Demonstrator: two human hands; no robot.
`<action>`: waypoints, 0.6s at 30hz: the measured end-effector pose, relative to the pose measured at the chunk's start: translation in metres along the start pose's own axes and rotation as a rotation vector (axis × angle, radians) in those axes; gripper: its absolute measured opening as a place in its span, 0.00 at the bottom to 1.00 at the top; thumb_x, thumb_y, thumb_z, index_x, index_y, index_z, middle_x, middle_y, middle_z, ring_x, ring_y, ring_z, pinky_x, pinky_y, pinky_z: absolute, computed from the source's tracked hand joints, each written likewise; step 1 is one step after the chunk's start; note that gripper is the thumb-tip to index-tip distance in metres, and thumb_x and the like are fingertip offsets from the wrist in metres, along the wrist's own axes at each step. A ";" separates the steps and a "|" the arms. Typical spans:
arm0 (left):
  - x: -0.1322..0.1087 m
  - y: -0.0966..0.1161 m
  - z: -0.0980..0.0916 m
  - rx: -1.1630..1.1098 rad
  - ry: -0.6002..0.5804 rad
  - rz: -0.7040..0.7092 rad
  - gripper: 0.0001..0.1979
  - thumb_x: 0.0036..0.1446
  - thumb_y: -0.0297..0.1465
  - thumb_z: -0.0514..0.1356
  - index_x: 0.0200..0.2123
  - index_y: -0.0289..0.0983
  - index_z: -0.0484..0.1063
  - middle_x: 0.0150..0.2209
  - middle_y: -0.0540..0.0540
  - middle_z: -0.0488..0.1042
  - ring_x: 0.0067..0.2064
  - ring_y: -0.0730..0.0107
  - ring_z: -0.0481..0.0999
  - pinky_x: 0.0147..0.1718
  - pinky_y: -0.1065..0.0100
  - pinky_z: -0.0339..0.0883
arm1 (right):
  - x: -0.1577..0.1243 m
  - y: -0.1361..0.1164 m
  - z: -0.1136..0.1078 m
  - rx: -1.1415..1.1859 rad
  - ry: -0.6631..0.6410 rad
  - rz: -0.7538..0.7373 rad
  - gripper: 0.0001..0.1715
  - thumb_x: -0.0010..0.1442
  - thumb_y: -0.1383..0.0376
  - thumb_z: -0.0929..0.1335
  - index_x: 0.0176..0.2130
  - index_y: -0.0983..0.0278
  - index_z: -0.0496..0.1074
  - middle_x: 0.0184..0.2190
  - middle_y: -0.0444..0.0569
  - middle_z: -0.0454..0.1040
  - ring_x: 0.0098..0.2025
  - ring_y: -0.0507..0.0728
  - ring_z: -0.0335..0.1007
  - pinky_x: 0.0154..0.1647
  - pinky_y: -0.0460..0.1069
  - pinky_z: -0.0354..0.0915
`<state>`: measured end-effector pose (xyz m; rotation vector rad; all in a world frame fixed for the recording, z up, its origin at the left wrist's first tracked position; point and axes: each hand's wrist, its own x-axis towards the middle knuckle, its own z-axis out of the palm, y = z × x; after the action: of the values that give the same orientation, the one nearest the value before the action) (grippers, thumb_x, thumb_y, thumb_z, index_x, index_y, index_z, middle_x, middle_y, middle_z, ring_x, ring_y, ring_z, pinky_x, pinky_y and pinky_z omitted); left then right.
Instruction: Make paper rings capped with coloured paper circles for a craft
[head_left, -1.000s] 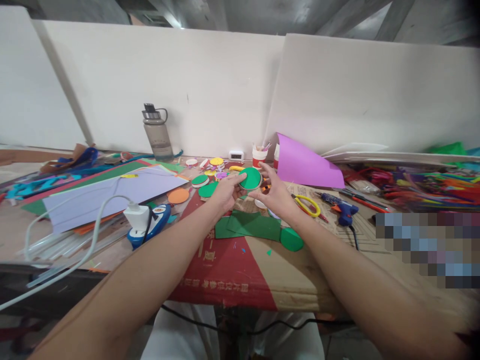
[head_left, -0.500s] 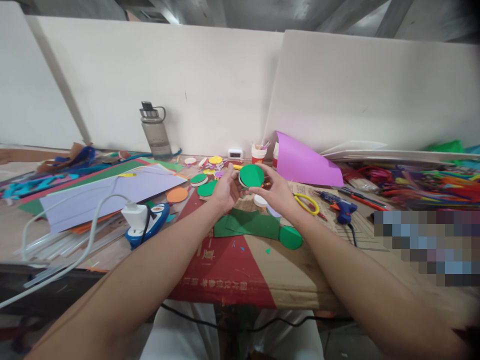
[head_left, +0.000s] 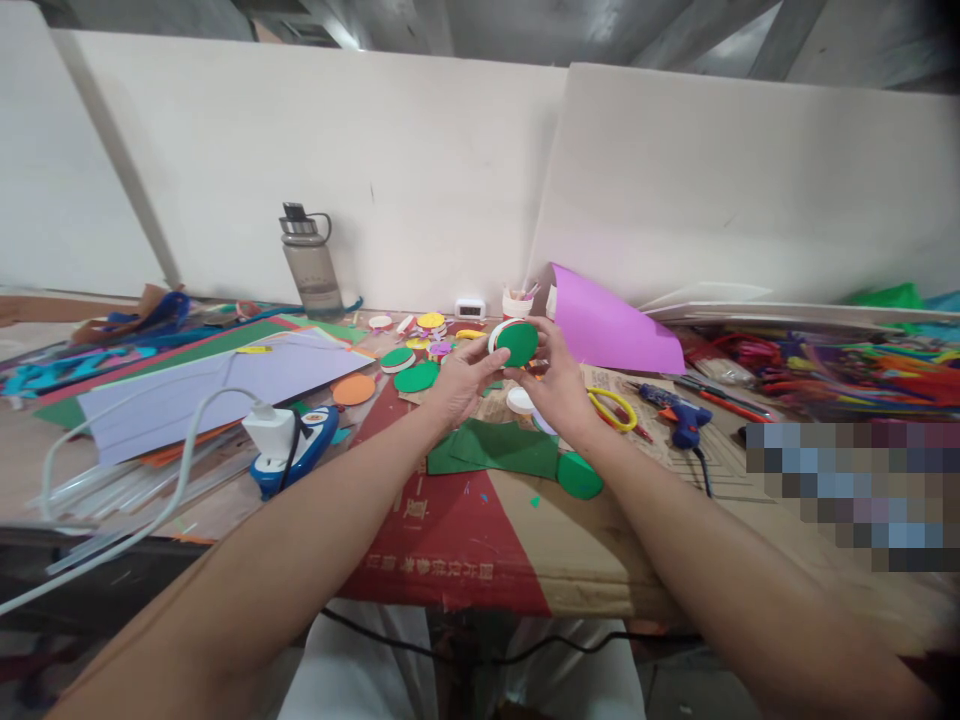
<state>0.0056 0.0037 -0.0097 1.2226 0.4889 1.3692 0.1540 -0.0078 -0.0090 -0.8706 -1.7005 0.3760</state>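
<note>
Raised over the middle of the table is a round disc [head_left: 517, 344] with a green face and a white rim, tilted so that its edge shows on the left. My left hand [head_left: 466, 384] grips its lower left side, the thumb lying on the green face. Fingers of my right hand [head_left: 556, 384] are closed on its right edge. Below the hands lie dark green paper pieces [head_left: 502, 448] and a green paper circle [head_left: 580, 475]. A small white disc [head_left: 519, 401] sits under the right hand. Left of the hands are another green-topped disc [head_left: 397, 360] and a flat green circle [head_left: 416, 376].
Yellow-handled scissors [head_left: 613, 410] and a blue glue gun [head_left: 686, 420] lie at the right. A power strip [head_left: 330, 430] with a white cable is at the left. Behind stand a water bottle [head_left: 309, 265], a small clock [head_left: 470, 309] and a curled purple sheet [head_left: 607, 325].
The disc has turned from lying nearly flat to tilted, showing its white rim on the left. My left thumb has come onto its green face.
</note>
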 end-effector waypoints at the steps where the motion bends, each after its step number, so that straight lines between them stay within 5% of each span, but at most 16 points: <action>1: 0.000 -0.001 0.000 0.073 0.024 0.040 0.18 0.48 0.36 0.69 0.43 0.37 0.77 0.42 0.46 0.77 0.44 0.64 0.74 0.43 0.63 0.70 | -0.001 0.000 0.001 -0.017 0.019 -0.021 0.34 0.53 0.66 0.72 0.57 0.55 0.60 0.55 0.52 0.68 0.51 0.60 0.68 0.46 0.56 0.70; 8: -0.004 0.001 0.002 0.616 0.108 0.264 0.13 0.55 0.35 0.61 0.41 0.35 0.78 0.38 0.46 0.78 0.41 0.65 0.73 0.45 0.65 0.66 | -0.003 0.004 0.004 -0.062 0.027 -0.074 0.34 0.55 0.66 0.72 0.58 0.55 0.59 0.55 0.53 0.67 0.53 0.61 0.67 0.44 0.56 0.72; 18: -0.006 0.004 0.005 0.686 0.100 0.238 0.12 0.57 0.37 0.59 0.37 0.36 0.77 0.32 0.48 0.75 0.37 0.66 0.71 0.40 0.67 0.64 | -0.003 -0.004 0.001 -0.176 0.018 -0.083 0.42 0.51 0.69 0.73 0.61 0.54 0.58 0.55 0.55 0.63 0.57 0.64 0.63 0.51 0.60 0.69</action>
<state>0.0071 -0.0049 -0.0069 1.8138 0.9589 1.5223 0.1520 -0.0123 -0.0093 -0.9239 -1.7660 0.1636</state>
